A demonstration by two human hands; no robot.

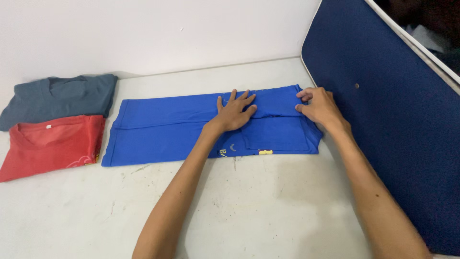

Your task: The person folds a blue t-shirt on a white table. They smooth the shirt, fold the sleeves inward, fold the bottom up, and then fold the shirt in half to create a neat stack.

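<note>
A bright blue shirt [158,127] lies folded into a long strip across the white table [249,206]. My left hand [235,112] presses flat on its middle with the fingers spread. At the strip's right end, my right hand [318,106] pinches the blue cloth between thumb and fingers. A small yellow print shows at the shirt's near edge.
Two folded shirts lie at the left: a grey one [60,98] at the back and a red one [50,144] in front of it. A dark blue padded panel [397,120] stands along the table's right side. A white wall [143,33] runs behind.
</note>
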